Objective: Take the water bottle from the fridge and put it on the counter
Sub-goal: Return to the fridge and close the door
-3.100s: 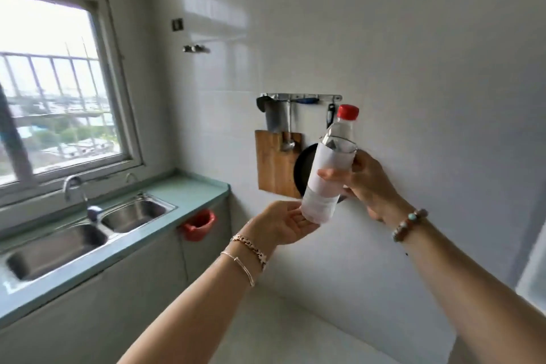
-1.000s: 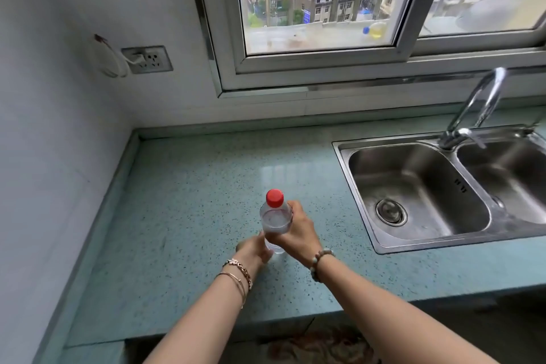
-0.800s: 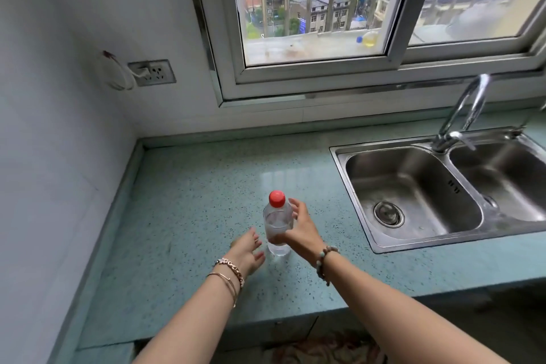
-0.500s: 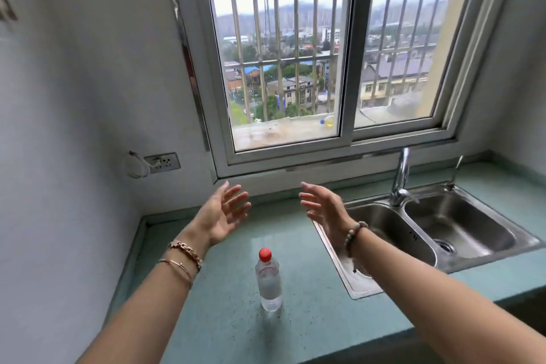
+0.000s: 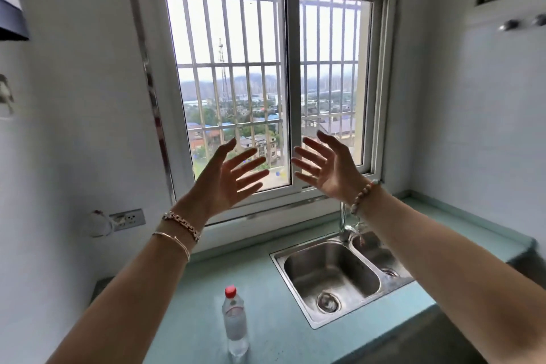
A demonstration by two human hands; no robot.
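A tall barred window point(image 5: 274, 83) filled the middle of the view, set in a pale tiled wall point(image 5: 74, 127). Below it ran a blue-green speckled worktop point(image 5: 274, 316), meeting the wall at the left and turning a corner at the right. A steel double sink point(image 5: 334, 275) was sunk into the worktop right of centre, its tap point(image 5: 344, 221) rising at the back edge between the two basins. A wall socket point(image 5: 127, 219) sat on the left part of the back wall, just above worktop level.

Both bare forearms reached up and forward, well above the worktop. The left hand point(image 5: 227, 179) was raised before the lower window pane, palm turned inward, fingers point(image 5: 246, 162) spread apart and holding nothing; two bracelets point(image 5: 180, 229) circled that wrist. The right hand point(image 5: 328, 168) mirrored it, palm facing the other, its fingers splayed and empty too, with a beaded bracelet point(image 5: 362, 196) on the wrist.

The water bottle point(image 5: 235, 323) stood upright on the worktop, left of the sink and near the front edge, its red cap point(image 5: 230, 291) on, well apart from both hands.
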